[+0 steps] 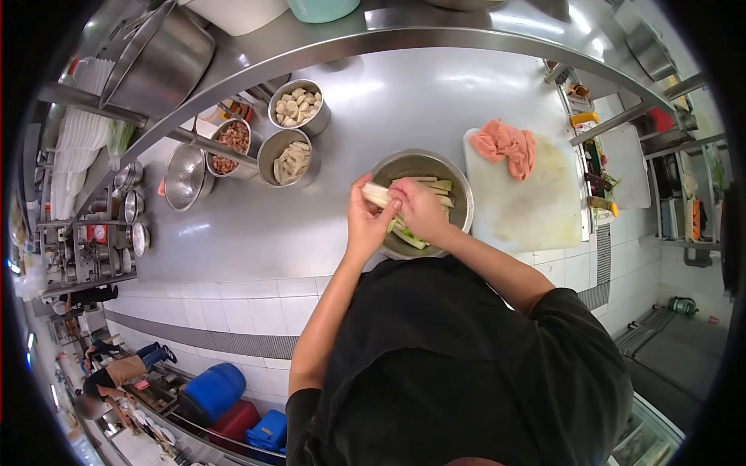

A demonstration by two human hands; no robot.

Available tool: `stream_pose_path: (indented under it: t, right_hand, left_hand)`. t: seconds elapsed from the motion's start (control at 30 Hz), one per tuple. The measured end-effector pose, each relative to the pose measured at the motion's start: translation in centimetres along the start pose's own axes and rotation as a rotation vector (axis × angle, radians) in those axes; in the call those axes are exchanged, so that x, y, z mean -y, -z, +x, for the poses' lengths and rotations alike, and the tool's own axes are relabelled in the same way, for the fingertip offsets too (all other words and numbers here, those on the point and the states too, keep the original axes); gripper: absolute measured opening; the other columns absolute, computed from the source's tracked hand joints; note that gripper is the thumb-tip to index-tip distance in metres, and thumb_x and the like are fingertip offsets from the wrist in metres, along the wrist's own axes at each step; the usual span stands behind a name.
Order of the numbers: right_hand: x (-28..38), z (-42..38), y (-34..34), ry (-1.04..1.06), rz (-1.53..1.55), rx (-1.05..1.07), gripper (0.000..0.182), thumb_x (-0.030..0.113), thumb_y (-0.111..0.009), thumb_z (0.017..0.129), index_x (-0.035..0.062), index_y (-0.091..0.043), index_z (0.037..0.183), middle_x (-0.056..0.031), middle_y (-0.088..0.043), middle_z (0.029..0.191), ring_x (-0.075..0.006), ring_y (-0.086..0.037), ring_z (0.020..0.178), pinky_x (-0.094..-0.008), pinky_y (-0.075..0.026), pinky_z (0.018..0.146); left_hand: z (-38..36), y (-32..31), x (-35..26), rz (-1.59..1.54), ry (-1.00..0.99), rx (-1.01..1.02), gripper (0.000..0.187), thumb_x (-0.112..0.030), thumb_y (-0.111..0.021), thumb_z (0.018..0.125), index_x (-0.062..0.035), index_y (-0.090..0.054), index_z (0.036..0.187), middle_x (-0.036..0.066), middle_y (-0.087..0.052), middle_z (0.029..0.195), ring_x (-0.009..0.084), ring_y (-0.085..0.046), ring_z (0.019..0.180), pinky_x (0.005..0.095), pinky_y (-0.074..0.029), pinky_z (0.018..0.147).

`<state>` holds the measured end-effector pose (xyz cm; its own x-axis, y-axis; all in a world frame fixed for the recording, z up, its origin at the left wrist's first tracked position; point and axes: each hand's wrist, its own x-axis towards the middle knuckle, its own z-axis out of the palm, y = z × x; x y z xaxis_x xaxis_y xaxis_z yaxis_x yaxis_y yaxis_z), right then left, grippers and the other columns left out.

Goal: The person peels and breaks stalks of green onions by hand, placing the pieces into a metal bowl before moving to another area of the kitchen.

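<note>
My left hand (pixel 365 221) and my right hand (pixel 422 210) meet over the near rim of a steel bowl (pixel 458 182) on the steel counter. Between them they grip a pale, peeled vegetable stalk (pixel 376 194), its end sticking out to the left above my left thumb. Inside the bowl lie several more pale green and white stalk pieces (pixel 435 186). My black shirt fills the lower middle of the view.
A white cutting board (pixel 528 210) with a pink cloth (pixel 505 146) lies right of the bowl. Three steel tubs of food (pixel 294 109) and an empty steel bowl (pixel 185 177) stand at the left, under a shelf rail. People and blue and red containers are on the floor below left.
</note>
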<state>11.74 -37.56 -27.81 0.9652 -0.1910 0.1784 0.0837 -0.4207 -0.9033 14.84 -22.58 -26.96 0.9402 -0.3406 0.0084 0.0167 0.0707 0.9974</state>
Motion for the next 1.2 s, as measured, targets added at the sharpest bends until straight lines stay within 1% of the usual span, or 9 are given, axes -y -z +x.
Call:
stream_pose_path:
  t: [0.2, 0.27, 0.33, 0.4, 0.53, 0.67, 0.73, 0.93, 1.2]
  right_hand:
    - [-1.0, 1.5, 2.1, -0.099, -0.073, -0.031, 0.021, 0.018, -0.063, 0.098, 0.0014, -0.066, 0.111, -0.0208, -0.069, 0.102, -0.0397, -0.067, 0.090, -0.0446, -0.053, 0.077]
    - [-2.7, 2.4, 3.9, 0.361, -0.819, -0.172, 0.029, 0.019, -0.066, 0.097, 0.0041, -0.066, 0.122, -0.0168, -0.066, 0.118, -0.0335, -0.067, 0.100, -0.0433, -0.053, 0.086]
    - [-3.7, 2.2, 4.2, 0.315, -0.804, -0.079, 0.034, 0.021, -0.068, 0.095, 0.0071, -0.066, 0.126, -0.0159, -0.061, 0.130, -0.0346, -0.063, 0.111, -0.0479, -0.050, 0.096]
    - [-2.9, 2.3, 4.2, 0.088, -0.243, 0.372, 0.035, 0.021, -0.067, 0.096, 0.0054, -0.065, 0.127, -0.0161, -0.064, 0.126, -0.0371, -0.063, 0.111, -0.0478, -0.049, 0.097]
    - [-0.7, 1.4, 1.6, 0.226, -0.077, 0.222, 0.031, 0.021, -0.068, 0.097, 0.0014, -0.065, 0.120, -0.0189, -0.067, 0.117, -0.0356, -0.067, 0.105, -0.0433, -0.053, 0.088]
    - [-2.2, 1.5, 1.8, -0.079, 0.135, 0.179, 0.018, 0.012, -0.063, 0.100, 0.0007, -0.060, 0.114, -0.0151, -0.069, 0.105, -0.0244, -0.069, 0.097, -0.0357, -0.053, 0.083]
    - [-2.2, 2.7, 4.5, -0.303, 0.102, 0.569, 0.030, 0.012, -0.064, 0.100, 0.0010, -0.054, 0.126, -0.0129, -0.068, 0.102, -0.0168, -0.068, 0.095, -0.0320, -0.053, 0.081]
    - [0.5, 2.4, 1.6, -0.281, 0.754, 0.237, 0.017, 0.009, -0.069, 0.099, 0.0005, -0.064, 0.112, -0.0019, -0.067, 0.084, -0.0094, -0.063, 0.073, -0.0273, -0.053, 0.068]
    - [-0.6, 1.8, 1.4, -0.350, 0.893, 0.335, 0.017, 0.015, -0.065, 0.102, 0.0008, -0.067, 0.111, -0.0044, -0.069, 0.095, -0.0102, -0.065, 0.080, -0.0285, -0.054, 0.071]
  left_hand:
    - [0.2, 2.0, 1.6, -0.296, 0.210, 0.056, 0.065, 0.001, -0.066, 0.098, -0.0053, -0.028, 0.150, 0.013, -0.067, 0.112, 0.0229, -0.070, 0.104, 0.0344, -0.058, 0.087]
    - [0.0, 2.6, 1.4, -0.344, 0.264, 0.046, 0.060, 0.001, -0.059, 0.101, -0.0068, -0.025, 0.149, 0.014, -0.067, 0.112, 0.0276, -0.071, 0.102, 0.0388, -0.058, 0.092]
    - [-0.4, 3.2, 0.7, -0.311, 0.313, -0.004, 0.045, -0.005, -0.056, 0.105, -0.0078, -0.030, 0.142, 0.014, -0.067, 0.112, 0.0282, -0.072, 0.101, 0.0390, -0.058, 0.091]
    - [-0.2, 3.9, 1.2, -0.273, 0.352, -0.052, 0.032, -0.010, -0.053, 0.107, -0.0085, -0.034, 0.132, 0.015, -0.067, 0.113, 0.0271, -0.072, 0.097, 0.0406, -0.058, 0.091]
    - [1.5, 1.2, 3.4, -0.335, 0.067, -0.072, 0.020, -0.016, -0.050, 0.110, -0.0110, -0.037, 0.123, 0.018, -0.068, 0.120, 0.0255, -0.073, 0.095, 0.0337, -0.059, 0.075]
    - [2.9, 0.2, 1.0, -0.264, 0.111, -0.066, 0.015, -0.023, -0.047, 0.111, -0.0137, -0.038, 0.119, 0.020, -0.066, 0.124, 0.0272, -0.072, 0.097, 0.0344, -0.059, 0.079]
    - [3.3, 1.0, 0.8, -0.245, 0.103, -0.116, 0.017, -0.028, -0.047, 0.112, -0.0146, -0.039, 0.117, 0.021, -0.065, 0.129, 0.0280, -0.072, 0.098, 0.0341, -0.059, 0.079]
    - [4.8, -0.3, 1.8, -0.296, 0.071, -0.053, 0.022, -0.032, -0.044, 0.112, -0.0114, -0.038, 0.117, 0.025, -0.059, 0.140, 0.0266, -0.063, 0.117, 0.0381, -0.054, 0.095]
    - [4.0, 0.8, 0.5, -0.597, 0.197, -0.113, 0.020, -0.030, -0.049, 0.110, -0.0122, -0.042, 0.117, 0.028, -0.058, 0.137, 0.0324, -0.063, 0.115, 0.0434, -0.053, 0.098]
